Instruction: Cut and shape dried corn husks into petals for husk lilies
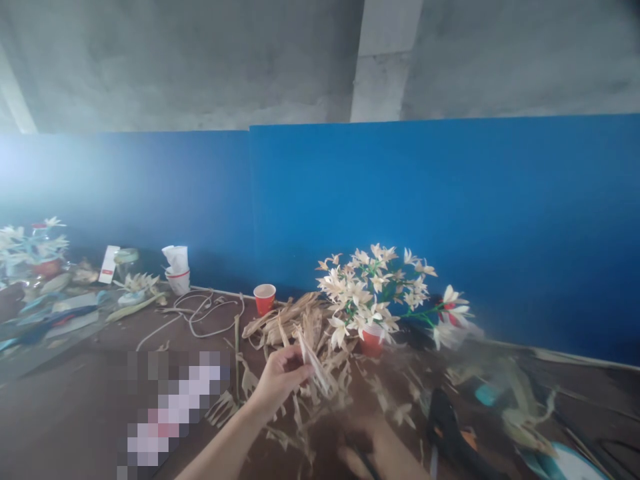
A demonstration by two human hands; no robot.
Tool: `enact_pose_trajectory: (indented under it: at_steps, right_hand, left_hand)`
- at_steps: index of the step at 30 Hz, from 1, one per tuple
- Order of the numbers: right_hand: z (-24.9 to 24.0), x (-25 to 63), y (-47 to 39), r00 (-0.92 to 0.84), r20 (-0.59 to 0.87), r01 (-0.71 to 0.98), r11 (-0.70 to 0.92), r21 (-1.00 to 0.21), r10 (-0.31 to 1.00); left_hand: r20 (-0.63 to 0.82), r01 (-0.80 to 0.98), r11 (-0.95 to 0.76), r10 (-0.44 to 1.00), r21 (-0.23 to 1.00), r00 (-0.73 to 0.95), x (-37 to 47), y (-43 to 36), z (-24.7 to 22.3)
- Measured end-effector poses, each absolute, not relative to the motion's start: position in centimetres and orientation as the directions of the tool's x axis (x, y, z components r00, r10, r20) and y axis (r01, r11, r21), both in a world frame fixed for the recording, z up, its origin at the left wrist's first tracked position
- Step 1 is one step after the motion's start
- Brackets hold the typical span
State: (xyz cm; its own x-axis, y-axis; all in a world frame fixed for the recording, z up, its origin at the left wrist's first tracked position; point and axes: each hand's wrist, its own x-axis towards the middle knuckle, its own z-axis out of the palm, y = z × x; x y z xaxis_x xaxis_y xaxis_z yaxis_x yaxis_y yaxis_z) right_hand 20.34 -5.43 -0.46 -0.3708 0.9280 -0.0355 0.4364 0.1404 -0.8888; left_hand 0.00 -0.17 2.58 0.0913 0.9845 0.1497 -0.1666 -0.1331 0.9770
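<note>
Nearest, the right hand (367,443) is motion-blurred low over the brown tabletop (200,460); a thin dark object shows at its fingers, but I cannot tell whether they are closed on it. To its right lies a black tool (447,423). A little farther in, the left hand (285,375) pinches a pale husk strip (315,367) between thumb and fingers. The strip is cream-white, narrow and lengthwise creased, held tilted above the table, over scattered husk scraps (343,380). Behind it spreads a heap of dry tan husks (295,319). Just beside the heap stands an upright red paper cup (265,301), its pale inside showing. To the right, a red-and-white cup (372,343) holds cream, pointed-petalled flowers (360,290) on green stems. At left, a white cup with a red band (179,281) contains white paper (175,257). A blue partition (425,187) stands behind everything.
</note>
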Motion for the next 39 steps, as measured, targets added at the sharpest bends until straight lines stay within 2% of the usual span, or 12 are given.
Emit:
enact_pose_trajectory:
  at_steps: [10, 15, 21, 28, 39]
  right_hand:
    - [-0.5, 20.3, -5.2, -0.413, -0.078, 0.427, 0.118, -0.896, 0.907]
    - [-1.2, 20.6, -5.1, -0.363, -0.032, 0.443, 0.143, -0.885, 0.931]
    - [0.1, 20.3, -5.0, -0.417, -0.030, 0.438, 0.172, -0.882, 0.908]
    - [0.6, 19.9, -5.1, -0.469, -0.116, 0.455, 0.127, -0.882, 0.875]
    - [-0.4, 20.1, -5.0, -0.437, -0.079, 0.482, 0.159, -0.861, 0.896]
  left_hand:
    - [0.129, -0.128, -0.115, 0.985, 0.985, 0.112, -0.1, 0.0, 2.4]
    - [0.088, -0.113, -0.072, 0.985, 0.991, 0.147, -0.2, 0.1, 2.1]
    - [0.064, -0.136, -0.047, 0.990, 0.990, 0.124, -0.4, 0.3, 1.7]
    - [0.089, -0.163, -0.081, 0.995, 0.983, 0.041, -0.3, 0.4, 1.9]
    - [0.095, -0.182, -0.078, 0.991, 0.980, 0.091, -0.3, 0.5, 1.5]
